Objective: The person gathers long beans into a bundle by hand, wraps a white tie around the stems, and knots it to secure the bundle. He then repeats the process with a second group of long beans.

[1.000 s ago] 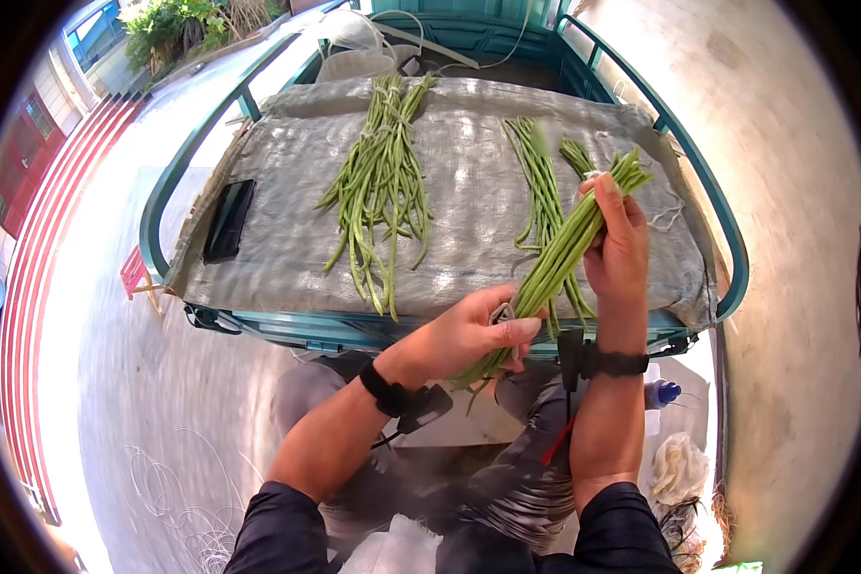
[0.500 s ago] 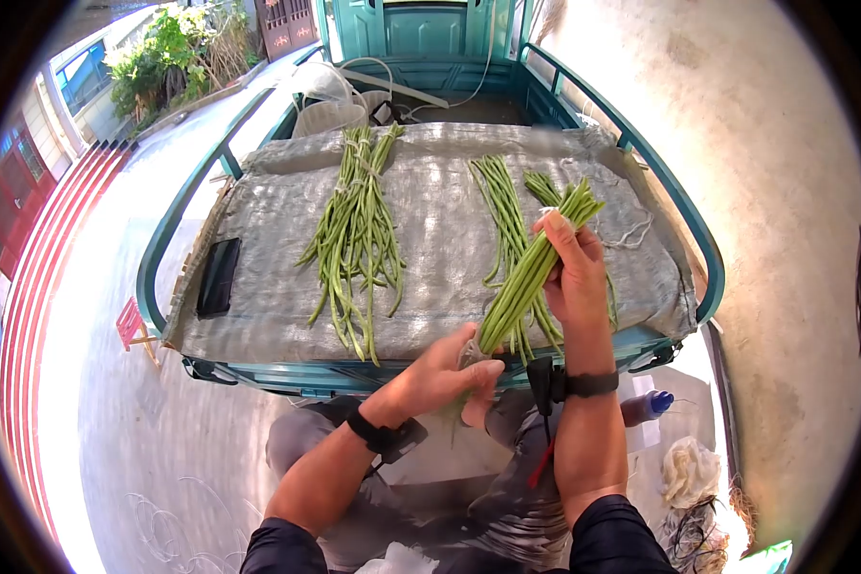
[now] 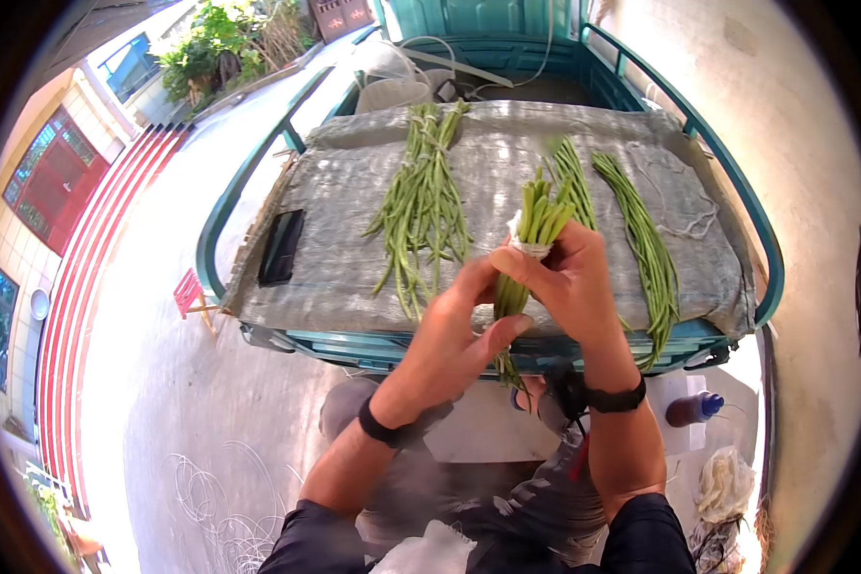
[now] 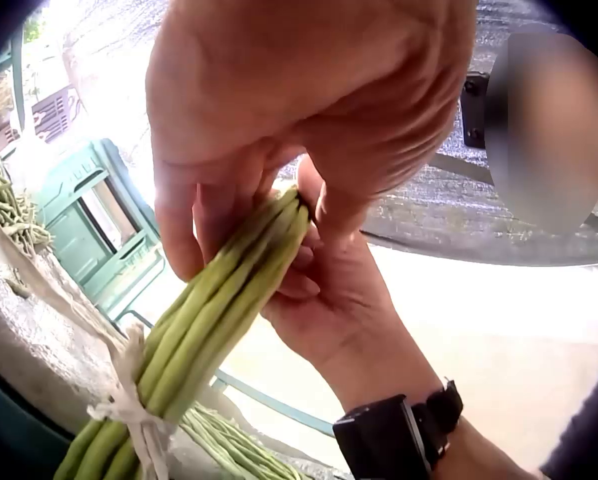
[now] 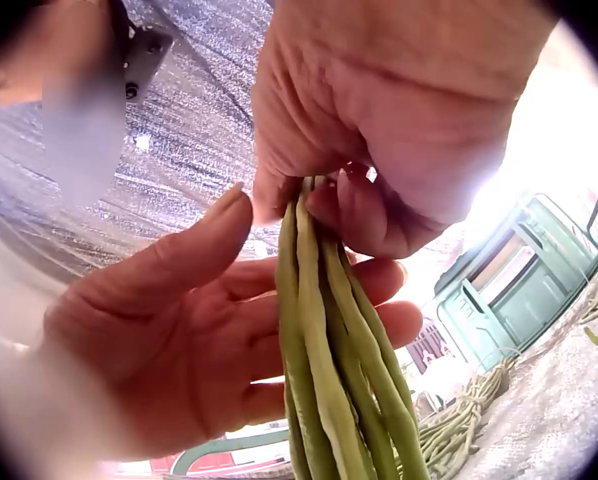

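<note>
A bundle of long green beans [image 3: 548,212], bound with a white strip [image 3: 532,251], stands over the front edge of a cloth-covered cart bed. My right hand [image 3: 576,279] pinches the bundle just below that strip. In the right wrist view, thumb and fingers of the right hand [image 5: 399,120] close on the beans [image 5: 329,350]. My left hand [image 3: 450,335] is at the bundle's lower left. Its palm faces the beans in the right wrist view, fingers extended behind them and thumb [image 5: 194,245] apart. Another white tie [image 4: 134,410] shows in the left wrist view.
Tied beans [image 3: 416,206] lie left on the grey woven cloth [image 3: 335,172]; two more bunches lie right, one curved [image 3: 646,249]. A black phone [image 3: 282,247] and loose white string [image 3: 689,215] rest near the sides. Teal rails [image 3: 249,182] flank the bed.
The bundle has swung from slanting to nearly upright and moved closer in front of me. My left hand has let go near its lower end and come up beside the right hand.
</note>
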{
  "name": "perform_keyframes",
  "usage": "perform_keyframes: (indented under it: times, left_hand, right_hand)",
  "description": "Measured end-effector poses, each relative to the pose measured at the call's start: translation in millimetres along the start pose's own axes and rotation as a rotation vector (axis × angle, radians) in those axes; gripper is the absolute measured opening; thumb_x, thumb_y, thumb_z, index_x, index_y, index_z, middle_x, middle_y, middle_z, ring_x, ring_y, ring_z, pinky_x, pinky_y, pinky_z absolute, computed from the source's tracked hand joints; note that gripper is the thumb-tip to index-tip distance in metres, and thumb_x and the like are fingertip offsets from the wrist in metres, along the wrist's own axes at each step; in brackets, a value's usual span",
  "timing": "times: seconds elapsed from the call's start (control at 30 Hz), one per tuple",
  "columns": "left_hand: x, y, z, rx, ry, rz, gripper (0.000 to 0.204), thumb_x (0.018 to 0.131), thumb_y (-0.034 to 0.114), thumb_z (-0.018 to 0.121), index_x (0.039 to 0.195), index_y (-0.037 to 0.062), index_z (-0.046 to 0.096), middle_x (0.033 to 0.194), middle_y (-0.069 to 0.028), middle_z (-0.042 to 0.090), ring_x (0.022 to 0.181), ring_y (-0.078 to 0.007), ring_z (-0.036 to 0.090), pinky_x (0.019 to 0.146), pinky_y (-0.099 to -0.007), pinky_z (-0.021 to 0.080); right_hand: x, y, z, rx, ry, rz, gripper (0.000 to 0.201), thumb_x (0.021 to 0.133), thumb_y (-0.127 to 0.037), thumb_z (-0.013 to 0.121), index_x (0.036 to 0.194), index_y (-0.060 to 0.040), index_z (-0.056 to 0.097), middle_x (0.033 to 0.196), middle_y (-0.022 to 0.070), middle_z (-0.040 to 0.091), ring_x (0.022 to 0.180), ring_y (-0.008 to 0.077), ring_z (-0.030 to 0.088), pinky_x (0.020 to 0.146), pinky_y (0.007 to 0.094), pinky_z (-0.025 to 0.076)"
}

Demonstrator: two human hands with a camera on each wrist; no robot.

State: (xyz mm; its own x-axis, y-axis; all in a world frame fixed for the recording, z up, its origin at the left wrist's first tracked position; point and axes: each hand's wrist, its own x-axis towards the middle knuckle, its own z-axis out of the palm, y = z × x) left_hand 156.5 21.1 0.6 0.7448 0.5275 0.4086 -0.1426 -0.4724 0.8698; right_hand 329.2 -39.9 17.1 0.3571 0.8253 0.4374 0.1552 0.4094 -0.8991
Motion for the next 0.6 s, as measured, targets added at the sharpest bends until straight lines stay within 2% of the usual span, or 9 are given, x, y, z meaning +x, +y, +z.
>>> perform_keyframes:
  times: [0.1,0.2,0.3,0.43,0.53,0.6]
  left_hand:
    - [-9,-5,-1,0.111,0.041,0.019,0.052,0.098,0.007,0.069,0.145,-0.0006,0.047,0.122,-0.0257,0.067,0.112,-0.0439,0.068,0.091,-0.0458,0.054]
    - [-17,3,10,0.276,0.180,-0.005,0.048,0.101,0.007,0.065,0.144,0.0006,0.046,0.121,-0.0262,0.065,0.108,-0.0500,0.064,0.086,-0.0498,0.053]
    - [-23,2,15,0.260,0.236,-0.020,0.045,0.103,0.007,0.062,0.143,0.0004,0.045,0.119,-0.0269,0.064,0.107,-0.0525,0.062,0.085,-0.0517,0.052]
    - [-23,7,12,0.270,0.311,0.059,0.042,0.105,0.006,0.059,0.143,-0.0002,0.043,0.118,-0.0244,0.064,0.103,-0.0437,0.068,0.084,-0.0482,0.054]
    - [-34,13,-2,0.278,0.270,0.071,0.036,0.110,0.011,0.051,0.144,-0.0008,0.044,0.108,-0.0170,0.064,0.094,-0.0280,0.068,0.081,-0.0420,0.055]
    - [-35,25,-19,0.060,0.399,0.109,0.035,0.114,0.017,0.045,0.143,-0.0015,0.046,0.100,-0.0117,0.061,0.087,-0.0203,0.063,0.078,-0.0377,0.054]
  right_hand:
    - [-2,-6,13,-0.003,0.006,0.023,0.025,0.092,-0.014,0.085,0.104,0.0003,0.069,0.085,0.0009,0.070,0.076,0.0051,0.062,0.063,0.0235,0.050]
    - [-5,-15,26,0.035,-0.001,0.012,0.027,0.090,-0.014,0.086,0.104,0.0005,0.068,0.084,0.0019,0.070,0.075,0.0055,0.063,0.064,0.0236,0.051]
    - [-6,-20,30,0.060,-0.026,0.020,0.029,0.088,-0.010,0.087,0.107,0.0006,0.068,0.087,0.0018,0.070,0.078,0.0057,0.063,0.063,0.0235,0.051]
    - [-7,-27,35,0.092,-0.109,0.012,0.028,0.089,-0.007,0.085,0.110,0.0002,0.068,0.090,0.0008,0.068,0.080,0.0062,0.064,0.062,0.0234,0.052]
    - [-7,-32,40,0.193,-0.110,-0.022,0.031,0.091,-0.008,0.083,0.116,-0.0001,0.066,0.091,0.0002,0.065,0.079,0.0059,0.063,0.060,0.0221,0.052]
    - [-6,-32,40,0.241,-0.096,-0.032,0.032,0.093,-0.010,0.082,0.119,-0.0002,0.064,0.092,0.0003,0.063,0.077,0.0055,0.062,0.058,0.0211,0.051]
